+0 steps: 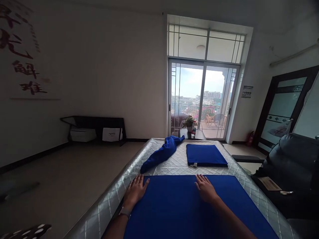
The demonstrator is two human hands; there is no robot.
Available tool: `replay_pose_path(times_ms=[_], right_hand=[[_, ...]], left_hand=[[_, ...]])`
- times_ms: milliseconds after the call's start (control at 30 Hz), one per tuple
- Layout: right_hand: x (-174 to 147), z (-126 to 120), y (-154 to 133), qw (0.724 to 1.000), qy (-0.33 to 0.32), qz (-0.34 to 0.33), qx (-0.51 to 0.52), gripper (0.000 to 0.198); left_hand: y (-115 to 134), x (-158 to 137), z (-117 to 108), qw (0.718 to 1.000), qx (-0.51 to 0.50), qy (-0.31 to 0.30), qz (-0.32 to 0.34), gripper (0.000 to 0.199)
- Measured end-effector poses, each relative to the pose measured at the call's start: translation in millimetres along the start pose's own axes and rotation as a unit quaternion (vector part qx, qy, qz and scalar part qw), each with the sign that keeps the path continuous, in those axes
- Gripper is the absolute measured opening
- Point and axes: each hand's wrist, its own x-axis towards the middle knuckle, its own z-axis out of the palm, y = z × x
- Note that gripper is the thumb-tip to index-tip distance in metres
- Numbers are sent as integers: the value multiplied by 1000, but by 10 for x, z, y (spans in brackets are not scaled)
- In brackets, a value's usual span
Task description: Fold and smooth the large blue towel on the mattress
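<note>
A large blue cloth [171, 205] lies flat over the near part of the table. My left hand [136, 191] rests on its far left corner, palm down with the fingers stretched forward. Farther right, my right hand [205, 187] presses flat near the far edge, fingers also extended. Neither hand grips anything. Beyond the far edge sits a neatly folded blue cloth [206, 155] with a small white tag. To its left, a crumpled blue cloth [161, 154] stretches diagonally, its near end close to my left fingertips.
The table has a silvery quilted cover [97, 215]. Behind it stand a potted plant [189, 122] and a bottle [193, 128] on a small table, before sliding glass doors [186, 89]. A black armchair [294, 166] is at right; a low black shelf [97, 122] lines the left wall.
</note>
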Motion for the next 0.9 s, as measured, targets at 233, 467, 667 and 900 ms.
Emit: replay_pose_path(times_ms=[233,467,667,900], right_hand=[[95,204,-318,998,-41,-13,37,74],[-178,36,845,997,-21,76,-14,72],[-382,21,1939,975,33,203,-85,69],[-353,109,2173,971,43,219,-82,69]], left_hand=[[13,-12,-38,1000,5,-25,-8,79],[-25,14,49,1000,5,-16,-15,77],[-43,30,63,999,12,-29,-18,75],[-75,41,99,999,34,-39,-8,72]])
